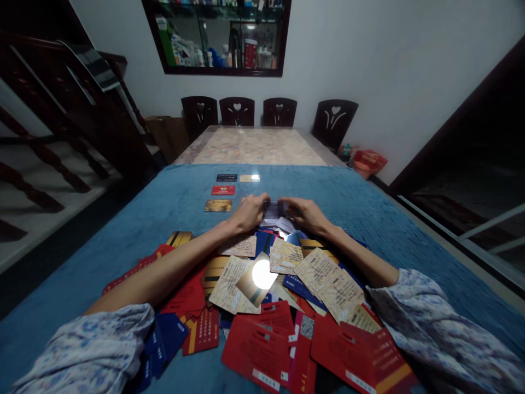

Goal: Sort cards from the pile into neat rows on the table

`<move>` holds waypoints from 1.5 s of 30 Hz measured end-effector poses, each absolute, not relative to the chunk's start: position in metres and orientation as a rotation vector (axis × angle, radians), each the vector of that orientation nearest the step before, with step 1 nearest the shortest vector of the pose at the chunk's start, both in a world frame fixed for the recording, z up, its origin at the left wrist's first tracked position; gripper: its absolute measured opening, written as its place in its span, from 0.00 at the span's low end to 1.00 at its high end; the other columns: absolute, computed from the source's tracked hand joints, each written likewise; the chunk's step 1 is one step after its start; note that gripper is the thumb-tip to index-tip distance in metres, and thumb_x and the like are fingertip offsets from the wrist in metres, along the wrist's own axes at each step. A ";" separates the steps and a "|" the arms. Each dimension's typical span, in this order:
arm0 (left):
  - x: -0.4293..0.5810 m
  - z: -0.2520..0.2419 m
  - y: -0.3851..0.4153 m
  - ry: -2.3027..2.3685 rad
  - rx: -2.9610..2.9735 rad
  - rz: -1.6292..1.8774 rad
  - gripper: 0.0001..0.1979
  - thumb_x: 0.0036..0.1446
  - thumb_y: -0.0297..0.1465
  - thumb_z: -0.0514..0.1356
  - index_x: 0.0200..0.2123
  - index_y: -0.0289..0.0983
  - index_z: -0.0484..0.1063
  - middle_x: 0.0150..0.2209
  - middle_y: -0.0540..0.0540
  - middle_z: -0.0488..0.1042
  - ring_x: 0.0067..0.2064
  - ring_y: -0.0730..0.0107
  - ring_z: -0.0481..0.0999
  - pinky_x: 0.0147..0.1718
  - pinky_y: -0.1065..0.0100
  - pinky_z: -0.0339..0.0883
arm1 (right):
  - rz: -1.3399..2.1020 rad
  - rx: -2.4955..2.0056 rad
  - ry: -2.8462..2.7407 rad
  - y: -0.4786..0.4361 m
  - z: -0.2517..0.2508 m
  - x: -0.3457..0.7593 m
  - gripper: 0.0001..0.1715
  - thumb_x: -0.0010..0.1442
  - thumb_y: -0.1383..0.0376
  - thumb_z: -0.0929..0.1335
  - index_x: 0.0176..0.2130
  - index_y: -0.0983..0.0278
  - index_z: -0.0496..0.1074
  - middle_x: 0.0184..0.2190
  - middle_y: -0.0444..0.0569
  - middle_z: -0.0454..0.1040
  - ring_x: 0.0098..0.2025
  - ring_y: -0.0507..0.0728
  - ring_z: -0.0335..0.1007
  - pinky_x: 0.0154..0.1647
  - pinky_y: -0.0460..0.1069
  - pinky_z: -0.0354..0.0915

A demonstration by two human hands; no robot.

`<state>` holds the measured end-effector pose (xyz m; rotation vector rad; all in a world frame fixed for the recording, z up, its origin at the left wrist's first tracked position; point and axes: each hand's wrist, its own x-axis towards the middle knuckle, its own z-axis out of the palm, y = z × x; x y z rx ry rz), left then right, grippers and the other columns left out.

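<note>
Both hands at frame centre: left hand point(251, 210) and right hand point(302, 213) fingers curled narrow on one pale card point(272, 212) between them, atop the card heap point(262, 295); sorted cards point(222, 190) laid apart, upper left of the blue cloth point(369, 202).

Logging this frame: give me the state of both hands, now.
Left hand: fingers curled on a pale card.
Right hand: gripping the same card's other side.

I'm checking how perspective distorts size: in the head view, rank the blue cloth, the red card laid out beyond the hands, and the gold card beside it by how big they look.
1. blue cloth, by far the largest.
2. and 3. gold card and red card: they look about alike; the gold one is nearer the camera, so no firm ranking.
</note>
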<state>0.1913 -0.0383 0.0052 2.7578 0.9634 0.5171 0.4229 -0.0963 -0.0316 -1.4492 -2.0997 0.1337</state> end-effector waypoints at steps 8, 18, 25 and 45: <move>0.190 0.006 -0.039 1.035 2.799 0.391 0.22 0.59 0.26 0.56 0.56 0.39 0.71 0.43 0.41 0.80 0.47 0.52 0.77 0.48 0.54 0.70 | 0.078 -1.463 -2.181 -0.092 -0.038 0.425 0.30 0.62 0.66 0.68 0.63 0.60 0.71 0.40 0.53 0.76 0.40 0.60 0.69 0.45 0.54 0.68; 0.194 0.001 -0.039 1.018 2.759 0.353 0.25 0.59 0.28 0.57 0.60 0.36 0.68 0.48 0.36 0.76 0.51 0.48 0.73 0.51 0.49 0.68 | 0.105 -1.491 -2.183 -0.090 -0.039 0.426 0.31 0.63 0.64 0.68 0.65 0.63 0.68 0.42 0.56 0.72 0.46 0.64 0.67 0.50 0.60 0.68; 0.194 0.003 -0.037 1.020 2.746 0.344 0.26 0.58 0.30 0.60 0.61 0.38 0.67 0.50 0.38 0.74 0.53 0.49 0.72 0.53 0.50 0.67 | 0.077 -1.440 -2.183 -0.090 -0.038 0.430 0.33 0.64 0.61 0.69 0.66 0.60 0.66 0.43 0.56 0.70 0.46 0.65 0.66 0.50 0.62 0.68; 0.176 0.004 -0.001 1.029 2.781 0.466 0.21 0.58 0.34 0.63 0.54 0.37 0.70 0.51 0.39 0.72 0.55 0.51 0.69 0.56 0.51 0.65 | -0.103 -1.526 -2.302 -0.060 -0.009 0.416 0.32 0.61 0.58 0.73 0.62 0.60 0.70 0.54 0.61 0.68 0.54 0.69 0.62 0.53 0.62 0.66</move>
